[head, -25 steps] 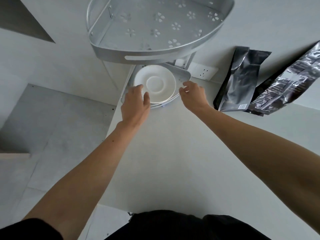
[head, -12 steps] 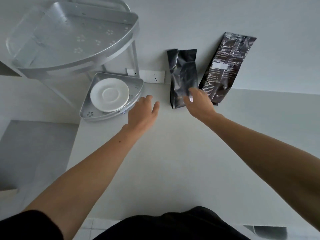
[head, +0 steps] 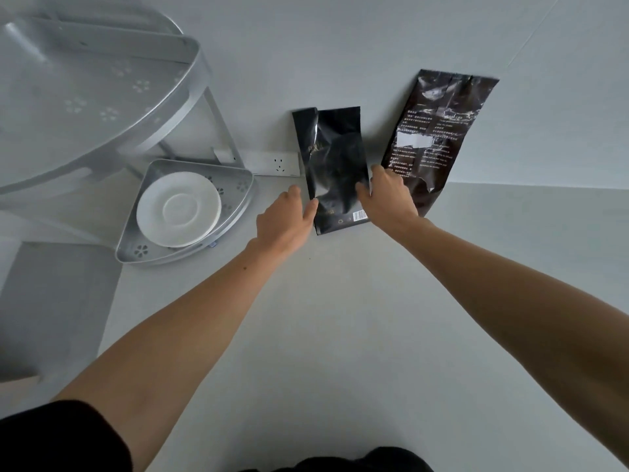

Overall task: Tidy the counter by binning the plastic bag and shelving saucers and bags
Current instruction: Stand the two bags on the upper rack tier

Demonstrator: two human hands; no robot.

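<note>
A matte black bag (head: 332, 165) stands on the counter and leans on the wall. My right hand (head: 388, 199) closes on its lower right edge, thumb across the front and fingers behind. My left hand (head: 284, 223) has its fingers apart, and its thumb tip touches the bag's lower left edge. A taller glossy dark bag (head: 439, 131) with a white label leans on the wall just right of my right hand. White saucers (head: 178, 209) are stacked on the lower tier of a silver corner rack (head: 136, 252) at the left.
The rack's wide upper tier (head: 85, 97) with flower cut-outs overhangs the upper left. A white wall socket (head: 275, 163) sits between the rack and the black bag. The pale counter (head: 340, 318) ends at its left edge beside the grey floor (head: 51, 318).
Both hands left the saucers on the rack and moved right to the black bag. My right hand has now closed on the bag's right edge and my left hand reached its left edge.
</note>
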